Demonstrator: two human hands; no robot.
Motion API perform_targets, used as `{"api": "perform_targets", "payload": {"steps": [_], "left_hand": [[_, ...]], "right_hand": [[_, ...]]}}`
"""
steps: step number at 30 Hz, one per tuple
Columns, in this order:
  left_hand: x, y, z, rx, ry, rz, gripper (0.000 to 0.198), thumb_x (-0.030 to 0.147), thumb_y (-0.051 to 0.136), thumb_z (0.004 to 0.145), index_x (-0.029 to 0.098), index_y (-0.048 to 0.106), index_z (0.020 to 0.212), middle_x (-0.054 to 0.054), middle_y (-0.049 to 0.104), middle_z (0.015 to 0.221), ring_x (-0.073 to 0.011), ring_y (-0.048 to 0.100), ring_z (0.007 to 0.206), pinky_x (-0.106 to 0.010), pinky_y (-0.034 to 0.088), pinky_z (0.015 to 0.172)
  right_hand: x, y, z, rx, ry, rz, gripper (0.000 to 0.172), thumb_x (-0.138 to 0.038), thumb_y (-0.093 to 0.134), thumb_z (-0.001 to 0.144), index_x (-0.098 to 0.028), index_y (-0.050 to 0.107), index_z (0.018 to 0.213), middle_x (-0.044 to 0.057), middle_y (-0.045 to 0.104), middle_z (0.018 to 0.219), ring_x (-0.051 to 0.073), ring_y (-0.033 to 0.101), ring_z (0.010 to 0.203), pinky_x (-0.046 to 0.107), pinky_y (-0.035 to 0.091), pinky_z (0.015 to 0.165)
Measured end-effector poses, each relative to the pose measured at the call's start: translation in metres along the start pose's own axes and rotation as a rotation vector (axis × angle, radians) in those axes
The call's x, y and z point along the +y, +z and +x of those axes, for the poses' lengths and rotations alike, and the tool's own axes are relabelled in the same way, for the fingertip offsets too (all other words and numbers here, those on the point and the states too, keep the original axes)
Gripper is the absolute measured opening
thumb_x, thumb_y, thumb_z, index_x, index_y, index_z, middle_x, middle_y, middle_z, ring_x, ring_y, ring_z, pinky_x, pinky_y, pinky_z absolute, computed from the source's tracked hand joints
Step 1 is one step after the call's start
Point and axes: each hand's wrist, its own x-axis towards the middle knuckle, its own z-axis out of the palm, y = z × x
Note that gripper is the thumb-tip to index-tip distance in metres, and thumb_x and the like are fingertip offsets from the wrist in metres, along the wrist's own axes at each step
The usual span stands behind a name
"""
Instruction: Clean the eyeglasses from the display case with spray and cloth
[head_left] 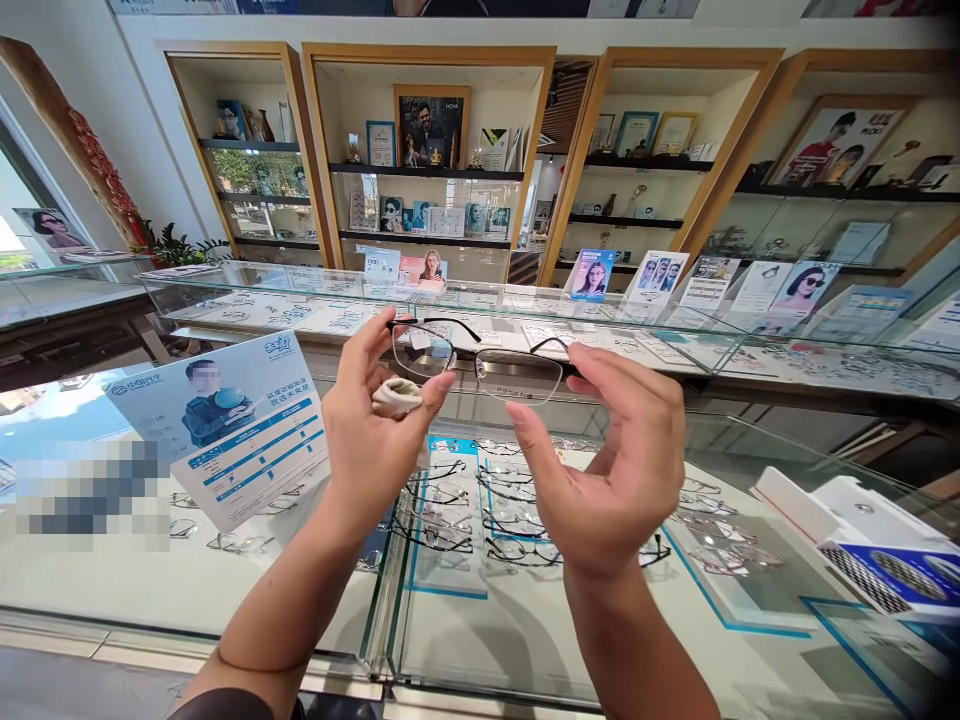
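L hand (pixel 367 425): glasses (pixel 519 376), prob. cloth (pixel 395 396) half-hidden

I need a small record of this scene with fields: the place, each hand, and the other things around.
place: optical shop, at a glass counter
left hand: pinches the glasses at one lens; a small cloth is tucked against the palm
right hand: open, fingertips at the other end of the frame, thumb apart below the lens
under the glass: rows of spectacle frames
rest: leaflet on the counter, shelves behind
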Motion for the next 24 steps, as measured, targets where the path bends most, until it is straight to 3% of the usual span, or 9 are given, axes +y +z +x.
{"api": "perform_targets", "payload": {"steps": [6, 9, 14, 20, 24], "left_hand": [[-0.0002, 0.0002, 0.0013, -0.007, 0.001, -0.011, 0.066, 0.053, 0.078, 0.094, 0.025, 0.055, 0.149, -0.015, 0.068, 0.141, -0.0294, 0.069, 0.131, -0.032, 0.064, 0.085], [0.0000, 0.0006, 0.0005, 0.056, 0.025, -0.008, 0.065, 0.052, 0.081, 0.093, 0.026, 0.056, 0.147, -0.014, 0.065, 0.144, -0.0272, 0.069, 0.127, -0.030, 0.063, 0.076], [0.0015, 0.0020, -0.0046, 0.181, 0.048, -0.018, 0.073, 0.053, 0.088, 0.085, 0.028, 0.055, 0.146, -0.012, 0.060, 0.143, -0.0220, 0.070, 0.105, -0.032, 0.058, 0.067], [0.0061, 0.0030, -0.0073, 0.255, 0.083, 0.000, 0.073, 0.051, 0.091, 0.083, 0.033, 0.056, 0.144, -0.011, 0.058, 0.141, -0.0141, 0.060, 0.081, -0.033, 0.050, 0.061], [0.0054, 0.0033, -0.0082, 0.281, 0.106, 0.030, 0.073, 0.056, 0.090, 0.081, 0.032, 0.057, 0.142, -0.009, 0.060, 0.133, -0.0150, 0.057, 0.081, -0.033, 0.048, 0.060]], "right_hand": [[-0.0008, 0.0009, -0.0006, 0.018, 0.011, -0.015, 0.061, -0.035, 0.086, 0.087, -0.032, 0.063, 0.143, 0.011, 0.069, 0.137, 0.038, 0.067, 0.129, 0.063, 0.067, 0.100], [-0.0019, 0.0025, 0.0022, -0.022, 0.073, 0.069, 0.055, -0.031, 0.082, 0.090, -0.031, 0.064, 0.142, 0.011, 0.069, 0.138, 0.037, 0.066, 0.133, 0.060, 0.068, 0.098], [-0.0029, 0.0070, 0.0050, -0.120, 0.235, 0.188, 0.050, -0.030, 0.074, 0.097, -0.029, 0.062, 0.146, 0.012, 0.067, 0.146, 0.034, 0.066, 0.136, 0.056, 0.068, 0.099], [-0.0035, 0.0075, 0.0047, -0.141, 0.277, 0.233, 0.051, -0.031, 0.072, 0.099, -0.029, 0.060, 0.149, 0.012, 0.065, 0.152, 0.032, 0.065, 0.140, 0.054, 0.066, 0.103], [-0.0045, 0.0054, 0.0049, -0.164, 0.301, 0.239, 0.052, -0.033, 0.071, 0.100, -0.030, 0.059, 0.151, 0.012, 0.066, 0.153, 0.033, 0.065, 0.141, 0.056, 0.065, 0.105]]}}
